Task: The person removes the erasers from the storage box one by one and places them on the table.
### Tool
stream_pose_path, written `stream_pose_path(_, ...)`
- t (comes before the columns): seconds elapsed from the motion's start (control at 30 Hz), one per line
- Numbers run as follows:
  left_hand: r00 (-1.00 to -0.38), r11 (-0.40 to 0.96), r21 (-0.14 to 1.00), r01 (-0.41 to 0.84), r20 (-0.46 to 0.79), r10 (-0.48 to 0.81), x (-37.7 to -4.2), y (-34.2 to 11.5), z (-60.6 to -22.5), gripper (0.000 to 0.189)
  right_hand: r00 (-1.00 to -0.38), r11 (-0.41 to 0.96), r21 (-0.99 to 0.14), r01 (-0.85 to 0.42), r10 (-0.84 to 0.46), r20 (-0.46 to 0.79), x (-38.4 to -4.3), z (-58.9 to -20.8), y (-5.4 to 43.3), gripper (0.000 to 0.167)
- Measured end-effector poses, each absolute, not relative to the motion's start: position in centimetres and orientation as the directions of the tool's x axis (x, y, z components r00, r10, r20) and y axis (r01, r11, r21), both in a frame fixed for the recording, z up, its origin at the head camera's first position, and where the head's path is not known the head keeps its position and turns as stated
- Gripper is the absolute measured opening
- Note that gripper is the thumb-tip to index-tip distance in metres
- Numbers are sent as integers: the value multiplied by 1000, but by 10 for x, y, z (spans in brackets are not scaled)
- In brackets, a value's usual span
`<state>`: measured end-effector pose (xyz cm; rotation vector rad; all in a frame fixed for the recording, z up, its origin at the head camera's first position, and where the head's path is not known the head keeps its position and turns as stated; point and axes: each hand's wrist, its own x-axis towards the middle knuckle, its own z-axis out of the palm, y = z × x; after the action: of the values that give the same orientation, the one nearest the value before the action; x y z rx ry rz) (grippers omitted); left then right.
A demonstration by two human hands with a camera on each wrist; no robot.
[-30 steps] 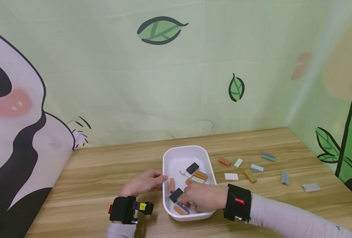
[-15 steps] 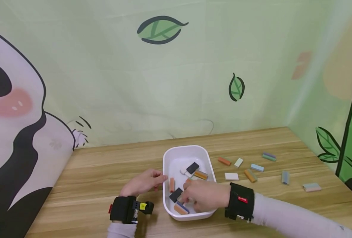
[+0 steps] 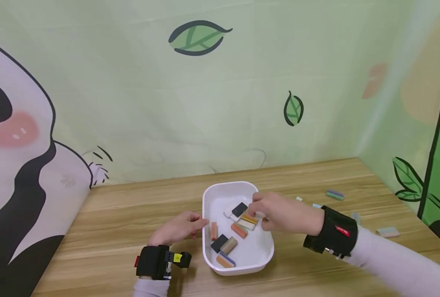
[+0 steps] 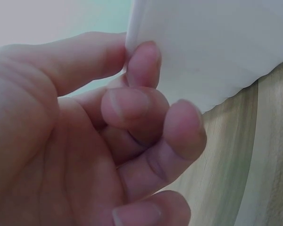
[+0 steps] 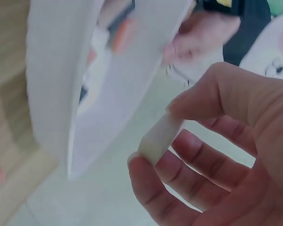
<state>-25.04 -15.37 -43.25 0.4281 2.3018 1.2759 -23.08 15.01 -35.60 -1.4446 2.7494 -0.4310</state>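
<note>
A white plastic tray [image 3: 255, 251] stands on the wooden table, holding several small erasers: orange, dark, tan, white and two-coloured ones. At its left rim, my left hand [image 3: 179, 229] pinches the wall between thumb and index finger [image 4: 144, 63], the other fingers loosely bent. Over the tray's right rim, my right hand [image 3: 285, 212] is raised. Between its thumb and a fingertip it pinches a small white eraser [image 5: 160, 139], plain in the right wrist view. Within the tray lie an orange eraser [image 3: 239, 230], a tan eraser [image 3: 229, 245] and a dark eraser [image 3: 219, 243].
Right of the tray, more erasers lie on the table [image 3: 138, 202], among them a purple-green eraser [image 3: 334, 195] and a pale grey-pink eraser [image 3: 388, 232]. The right forearm hides several. A printed cloth [image 3: 220, 103] with leaves and a panda hangs behind.
My right hand has risen out of the tray's near end and moved right and away, carrying the white eraser to the right rim. My left hand stays at the left rim.
</note>
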Motion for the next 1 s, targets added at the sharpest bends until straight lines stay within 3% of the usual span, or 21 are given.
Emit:
stream_pose_path(0.3,-844,514,857,39,-248,476,-248,-159,-432,32,-753,707,-263,-656,-635,173,-237,-344,206,23)
stream_pose_path(0.47,-843,523,851,47,-246,478,-248,-161,-431,32,-799,753,-270,-600,-576,171,-237,-353,235,19)
stream_pose_path(0.73,-844,525,849,52,-243,478,-249,-161,-431,32,-809,769,-256,-586,-573,131,-235,-384,266,17)
stream_pose_path(1.0,-846,539,842,35,-263,464,-250,-155,-431,31,-802,744,-331,-580,-593,72,-221,-422,287,24)
